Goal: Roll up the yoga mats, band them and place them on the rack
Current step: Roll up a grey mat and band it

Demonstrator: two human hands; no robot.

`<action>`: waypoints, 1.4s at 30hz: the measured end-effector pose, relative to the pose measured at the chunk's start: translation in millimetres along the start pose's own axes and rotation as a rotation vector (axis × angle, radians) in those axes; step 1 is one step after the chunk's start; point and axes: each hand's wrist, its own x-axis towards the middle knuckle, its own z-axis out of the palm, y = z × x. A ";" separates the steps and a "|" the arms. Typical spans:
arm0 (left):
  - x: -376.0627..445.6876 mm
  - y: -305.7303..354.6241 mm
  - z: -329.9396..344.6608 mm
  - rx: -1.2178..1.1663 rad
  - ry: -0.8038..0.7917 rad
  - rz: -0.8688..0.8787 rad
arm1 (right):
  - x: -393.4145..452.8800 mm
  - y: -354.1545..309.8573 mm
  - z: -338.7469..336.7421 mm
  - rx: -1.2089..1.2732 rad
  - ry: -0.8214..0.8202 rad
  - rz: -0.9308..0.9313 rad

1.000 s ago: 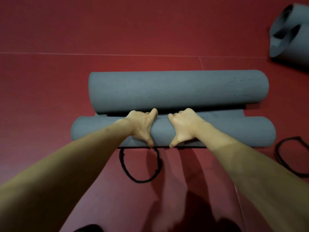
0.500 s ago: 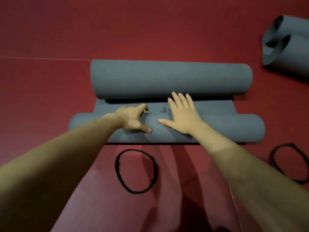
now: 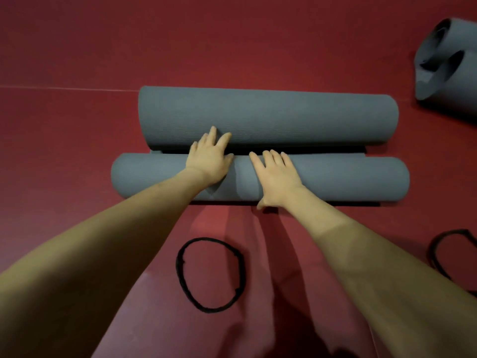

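Note:
A grey yoga mat lies on the red floor, rolled from both ends into a near roll [image 3: 335, 179] and a thicker far roll [image 3: 271, 117], which almost touch. My left hand [image 3: 210, 158] lies flat across the gap, fingertips on the far roll, palm on the near one. My right hand [image 3: 276, 177] presses flat on top of the near roll with straight fingers, thumb down its front side. A black band [image 3: 180, 270] lies as a loop on the floor just in front of the mat, between my forearms.
A second black band [image 3: 438, 262] lies at the right edge. Another grey mat [image 3: 449, 73], loosely rolled with open ends, sits at the far right. A pale seam line [image 3: 64, 88] crosses the red floor on the left.
Both hands went from gripping the near roll with thumbs down to lying flat. The near roll moved forward, closing the gap to the far roll. My left hand reached the far roll.

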 end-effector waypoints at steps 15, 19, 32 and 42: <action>-22.7 6.4 11.0 0.444 -0.061 0.287 | 4.3 5.2 -11.8 -0.118 0.018 -0.074; -34.8 6.6 7.0 0.426 -0.095 0.321 | -8.6 3.6 -15.1 -0.107 0.017 -0.107; -78.3 14.2 4.9 0.358 -0.240 0.351 | -56.9 -1.6 -15.0 0.071 -0.130 -0.150; -66.7 3.5 -2.1 0.251 -0.230 0.352 | -24.8 3.2 -8.1 0.338 -0.150 0.120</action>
